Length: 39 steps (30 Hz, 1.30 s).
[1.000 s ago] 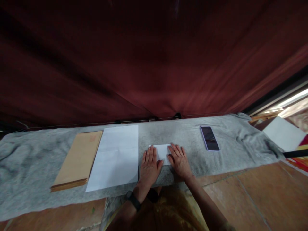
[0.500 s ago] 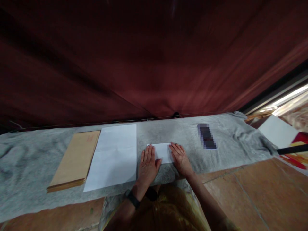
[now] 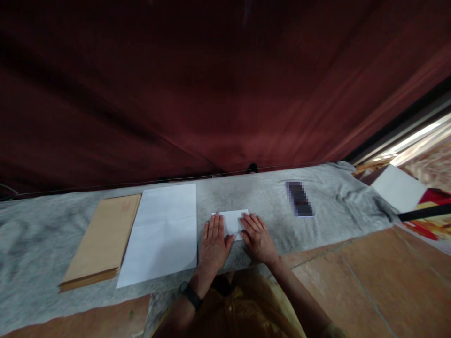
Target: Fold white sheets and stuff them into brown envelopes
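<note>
A small white folded sheet of paper (image 3: 232,221) lies flat on the grey cloth in front of me. My left hand (image 3: 214,240) rests open on its left side, fingers stretched forward and thumb toward the middle. On the right side of the paper my right hand (image 3: 259,238) lies flat, fingers extended. Both hands cover parts of the paper's edges. To the left of my left hand is a larger stack of white paper (image 3: 164,230). Beside that lies a pile of brown envelopes (image 3: 102,237), partly bordering the white sheets.
A grey cloth (image 3: 246,192) covers the long surface. A dark, blurred-out rectangular object (image 3: 299,199) lies to the right. A red curtain (image 3: 225,94) hangs behind. Beyond the cloth's right end are a white sheet (image 3: 400,188) and a black bar (image 3: 424,212). Tiled floor (image 3: 369,272) shows below.
My right hand has slid slightly left over the paper, its thumb now nearer my left thumb. The view has shifted a little; the other things lie as before.
</note>
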Each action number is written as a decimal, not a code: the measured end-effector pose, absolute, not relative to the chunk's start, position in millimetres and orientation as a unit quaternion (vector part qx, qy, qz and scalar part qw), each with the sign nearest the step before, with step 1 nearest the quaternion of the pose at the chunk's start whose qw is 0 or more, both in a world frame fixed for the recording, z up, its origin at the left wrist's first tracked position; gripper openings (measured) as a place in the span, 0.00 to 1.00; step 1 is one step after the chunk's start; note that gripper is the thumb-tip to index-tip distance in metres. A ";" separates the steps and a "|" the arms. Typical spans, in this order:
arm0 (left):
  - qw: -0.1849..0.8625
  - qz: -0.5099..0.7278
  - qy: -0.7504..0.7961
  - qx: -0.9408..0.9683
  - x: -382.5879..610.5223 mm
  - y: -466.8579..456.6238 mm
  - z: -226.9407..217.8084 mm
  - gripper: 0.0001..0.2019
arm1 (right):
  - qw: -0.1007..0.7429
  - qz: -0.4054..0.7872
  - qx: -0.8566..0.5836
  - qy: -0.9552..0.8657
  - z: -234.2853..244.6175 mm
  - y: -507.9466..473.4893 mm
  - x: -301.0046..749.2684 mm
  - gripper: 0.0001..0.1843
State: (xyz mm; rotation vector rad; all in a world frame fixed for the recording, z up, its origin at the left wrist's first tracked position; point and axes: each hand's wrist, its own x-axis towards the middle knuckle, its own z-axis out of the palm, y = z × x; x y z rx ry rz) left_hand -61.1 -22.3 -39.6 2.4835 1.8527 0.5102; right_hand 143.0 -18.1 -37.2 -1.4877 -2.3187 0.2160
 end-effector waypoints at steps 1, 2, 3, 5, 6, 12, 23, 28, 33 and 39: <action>0.001 0.165 0.590 0.791 -61.2 -22.2 -39.9 0.36 | 0.190 0.079 -0.525 -0.826 -37.1 -17.5 146.0 0.26; 0.000 0.167 0.589 0.790 -61.2 -22.0 -40.1 0.37 | 0.193 0.080 -0.521 -0.827 -37.2 -16.8 148.8 0.26; 0.000 0.168 0.589 0.790 -61.2 -21.8 -40.2 0.37 | 0.196 0.081 -0.519 -0.828 -37.4 -16.1 151.3 0.26; -0.001 0.166 0.589 0.791 -61.2 -21.5 -40.0 0.37 | 0.202 0.080 -0.521 -0.826 -38.1 -14.4 155.4 0.26; -0.002 0.163 0.589 0.791 -61.2 -21.4 -39.7 0.37 | 0.204 0.079 -0.522 -0.824 -38.6 -13.3 157.0 0.25; -0.008 0.162 0.591 0.790 -60.5 -21.4 -38.5 0.36 | 0.209 0.060 -0.536 -0.816 -42.5 -3.7 165.6 0.24; -0.006 0.160 0.592 0.790 -61.0 -22.6 -37.8 0.36 | 0.169 0.093 -0.439 -0.878 -31.3 -33.0 151.0 0.26; -0.005 0.146 0.597 0.789 -60.6 -23.1 -36.2 0.35 | 0.152 0.092 -0.437 -0.882 -33.4 -45.3 146.2 0.28; -0.005 0.148 0.596 0.789 -60.1 -23.0 -36.0 0.35 | 0.153 0.084 -0.435 -0.883 -34.8 -35.2 163.9 0.28; -0.008 0.159 0.595 0.788 -60.1 -22.4 -37.8 0.37 | 0.166 0.071 -0.485 -0.856 -35.5 -10.0 173.4 0.26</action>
